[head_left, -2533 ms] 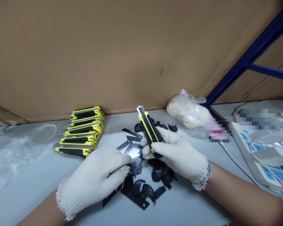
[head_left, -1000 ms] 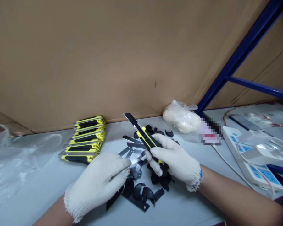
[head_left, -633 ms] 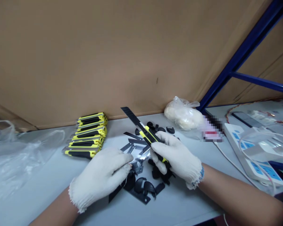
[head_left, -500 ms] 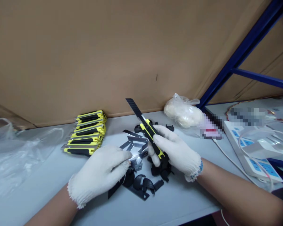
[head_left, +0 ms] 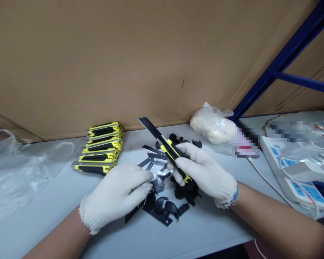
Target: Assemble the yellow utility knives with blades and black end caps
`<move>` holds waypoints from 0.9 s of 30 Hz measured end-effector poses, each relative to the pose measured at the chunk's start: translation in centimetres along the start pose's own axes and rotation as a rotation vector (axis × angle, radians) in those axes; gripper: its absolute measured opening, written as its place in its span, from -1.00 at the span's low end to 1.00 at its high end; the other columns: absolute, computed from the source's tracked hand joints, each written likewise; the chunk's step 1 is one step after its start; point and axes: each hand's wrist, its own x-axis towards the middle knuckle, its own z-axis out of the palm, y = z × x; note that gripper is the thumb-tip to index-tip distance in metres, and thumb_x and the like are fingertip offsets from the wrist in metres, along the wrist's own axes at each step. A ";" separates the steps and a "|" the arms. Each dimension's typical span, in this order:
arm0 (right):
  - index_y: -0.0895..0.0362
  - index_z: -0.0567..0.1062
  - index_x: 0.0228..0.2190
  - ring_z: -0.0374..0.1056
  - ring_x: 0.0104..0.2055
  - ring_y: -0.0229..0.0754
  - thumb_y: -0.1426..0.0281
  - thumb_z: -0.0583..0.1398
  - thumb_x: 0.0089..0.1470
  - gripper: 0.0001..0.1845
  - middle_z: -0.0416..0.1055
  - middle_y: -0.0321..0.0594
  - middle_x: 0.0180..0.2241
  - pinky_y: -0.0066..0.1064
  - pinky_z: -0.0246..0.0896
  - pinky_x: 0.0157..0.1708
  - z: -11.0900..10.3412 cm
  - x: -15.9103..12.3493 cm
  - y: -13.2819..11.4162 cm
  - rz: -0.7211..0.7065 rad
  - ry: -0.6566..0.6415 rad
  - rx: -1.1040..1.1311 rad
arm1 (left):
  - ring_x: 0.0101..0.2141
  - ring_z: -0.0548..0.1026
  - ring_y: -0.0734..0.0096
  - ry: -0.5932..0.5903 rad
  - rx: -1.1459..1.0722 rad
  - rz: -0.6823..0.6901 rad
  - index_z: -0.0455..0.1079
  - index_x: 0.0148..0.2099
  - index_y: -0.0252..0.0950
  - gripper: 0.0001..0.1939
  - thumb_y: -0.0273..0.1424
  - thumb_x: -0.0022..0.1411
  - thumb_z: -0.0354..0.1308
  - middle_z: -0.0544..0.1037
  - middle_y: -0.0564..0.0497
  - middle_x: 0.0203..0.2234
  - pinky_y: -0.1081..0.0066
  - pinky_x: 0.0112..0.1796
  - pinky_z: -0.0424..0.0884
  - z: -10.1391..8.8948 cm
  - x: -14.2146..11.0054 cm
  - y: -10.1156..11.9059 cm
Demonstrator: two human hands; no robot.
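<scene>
Both my hands wear white knit gloves. My right hand (head_left: 202,171) grips a yellow and black utility knife (head_left: 172,154) whose dark blade (head_left: 151,128) is slid out and points up to the left. My left hand (head_left: 118,192) rests knuckles up on the grey table (head_left: 56,201), fingertips pinched on a thin blade at the edge of a pile of loose blades (head_left: 152,163) and black plastic end caps (head_left: 169,208). A stack of finished yellow and black knives (head_left: 101,147) lies to the left by the wall.
A brown cardboard wall (head_left: 124,54) backs the table. Clear plastic sheeting (head_left: 18,169) lies at the left. A knotted plastic bag (head_left: 214,124), a blue shelf post (head_left: 275,68) and a white power strip (head_left: 294,169) with cables are at the right.
The knife's blade has slid out from the handle since 2.5 s ago, and my right hand has tilted the knife slightly. My left hand has stayed on the pile.
</scene>
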 end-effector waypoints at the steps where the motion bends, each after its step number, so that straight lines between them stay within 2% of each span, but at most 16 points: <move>1: 0.10 0.41 -0.03 0.35 -0.49 -0.33 0.30 0.19 0.43 -0.83 0.53 -0.31 -0.32 -0.43 0.34 -0.45 0.1 0.0 -0.1 -0.004 0.024 0.011 | -0.30 0.50 0.26 0.001 -0.001 -0.005 0.60 -0.04 -0.18 -0.70 -0.30 0.54 0.01 0.60 0.01 -0.35 0.28 -0.25 0.26 0.0 0.0 0.0; 3: 0.09 0.41 -0.06 0.33 -0.54 -0.34 0.32 0.18 0.42 -0.86 0.54 -0.32 -0.35 -0.45 0.29 -0.51 0.4 -0.1 -0.5 0.014 0.092 0.018 | -0.29 0.51 0.25 0.018 -0.004 -0.011 0.60 -0.03 -0.18 -0.70 -0.29 0.55 0.02 0.61 0.00 -0.33 0.28 -0.24 0.27 0.0 0.0 0.0; 5: 0.08 0.41 -0.12 0.28 -0.60 -0.34 0.31 0.16 0.43 -0.90 0.50 -0.37 -0.48 -0.48 0.23 -0.56 0.5 -0.2 -0.9 0.053 0.168 -0.006 | -0.27 0.51 0.25 0.030 -0.017 -0.005 0.59 0.00 -0.17 -0.70 -0.28 0.55 0.02 0.62 0.01 -0.31 0.29 -0.23 0.28 0.0 0.0 0.0; 9: 0.06 0.37 -0.26 0.23 -0.67 -0.33 0.17 0.17 0.45 -0.74 0.44 -0.39 -0.61 -0.49 0.17 -0.62 0.5 -0.3 -1.2 0.081 0.254 -0.012 | -0.29 0.50 0.27 0.029 -0.037 0.008 0.58 -0.02 -0.19 -0.71 -0.28 0.55 0.02 0.61 0.02 -0.32 0.30 -0.24 0.27 -0.1 0.0 0.0; 12: 0.05 0.33 -0.33 0.25 -0.71 -0.30 0.04 0.21 0.41 -0.60 0.44 -0.34 -0.62 -0.47 0.16 -0.67 0.1 -0.1 -0.8 0.094 0.229 0.085 | -0.29 0.50 0.28 0.037 -0.014 0.004 0.57 -0.03 -0.20 -0.71 -0.28 0.55 0.02 0.61 0.02 -0.32 0.30 -0.25 0.25 -0.1 -0.1 -0.1; 14: 0.06 0.36 -0.30 0.31 -0.69 -0.27 0.01 0.23 0.39 -0.60 0.47 -0.31 -0.58 -0.45 0.21 -0.66 -0.2 0.1 -0.5 0.105 0.191 0.180 | -0.29 0.49 0.28 0.037 0.011 -0.006 0.57 -0.04 -0.20 -0.72 -0.27 0.56 0.02 0.60 0.03 -0.33 0.30 -0.26 0.24 -0.1 -0.1 -0.1; 17: 0.04 0.42 -0.05 0.51 -0.51 -0.16 0.09 0.27 0.38 -0.68 0.57 -0.26 -0.40 -0.34 0.46 -0.49 -0.4 0.6 -0.2 0.099 0.143 0.323 | -0.31 0.49 0.29 0.028 0.028 -0.010 0.56 -0.04 -0.19 -0.72 -0.28 0.56 0.01 0.59 0.03 -0.34 0.29 -0.28 0.23 0.0 -0.1 -0.1; 19: 0.01 0.40 0.05 0.58 -0.40 -0.10 0.16 0.31 0.34 -0.64 0.60 -0.22 -0.27 -0.24 0.55 -0.39 -0.6 0.9 0.0 0.104 0.127 0.367 | -0.31 0.49 0.30 0.020 0.024 -0.004 0.55 -0.06 -0.20 -0.71 -0.28 0.56 0.00 0.59 0.03 -0.34 0.29 -0.28 0.23 0.1 0.0 -0.1; 22: 0.04 0.41 0.01 0.56 -0.40 -0.13 0.19 0.35 0.30 -0.64 0.59 -0.18 -0.20 -0.23 0.57 -0.38 -1.0 1.3 0.2 0.145 0.130 0.361 | -0.32 0.47 0.31 0.030 0.014 -0.009 0.53 -0.18 -0.22 -0.70 -0.34 0.54 0.00 0.58 0.02 -0.36 0.28 -0.28 0.23 0.1 0.1 0.1; 27: 0.04 0.39 -0.09 0.37 -0.55 -0.28 0.18 0.35 0.30 -0.68 0.48 -0.32 -0.37 -0.40 0.41 -0.56 -1.1 1.3 0.0 0.178 0.088 0.384 | -0.43 0.32 0.36 0.186 0.028 0.015 0.33 -0.46 -0.27 -0.66 -0.43 0.43 0.05 0.41 0.03 -0.52 0.28 -0.34 0.16 -0.1 -0.1 0.5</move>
